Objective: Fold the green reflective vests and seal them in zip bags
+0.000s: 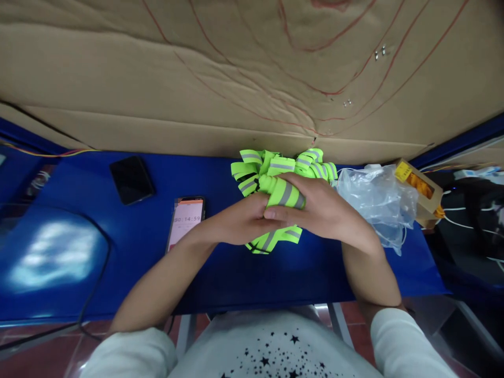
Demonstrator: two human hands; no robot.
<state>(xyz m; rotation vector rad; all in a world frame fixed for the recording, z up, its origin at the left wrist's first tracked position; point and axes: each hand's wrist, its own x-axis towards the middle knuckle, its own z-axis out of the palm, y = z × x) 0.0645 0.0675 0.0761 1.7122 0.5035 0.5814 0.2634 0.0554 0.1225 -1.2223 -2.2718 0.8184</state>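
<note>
Both my hands meet over the middle of a blue table (129,247). My left hand (240,220) is closed round the lower part of a bundle of neon-green straps with grey reflective stripes (284,193). Over the same bundle my right hand (318,210) folds its fingers from the right. A loose end of the straps (271,240) hangs out below my hands. Just behind them lies a pile of more neon-green straps (275,165), touching the cardboard wall.
A lit phone showing a timer (185,218) lies left of my hands, a dark phone (131,179) further left. A crumpled clear plastic bag (376,202) and a small carton with yellow contents (419,191) sit to the right. A cardboard sheet (236,68) stands behind.
</note>
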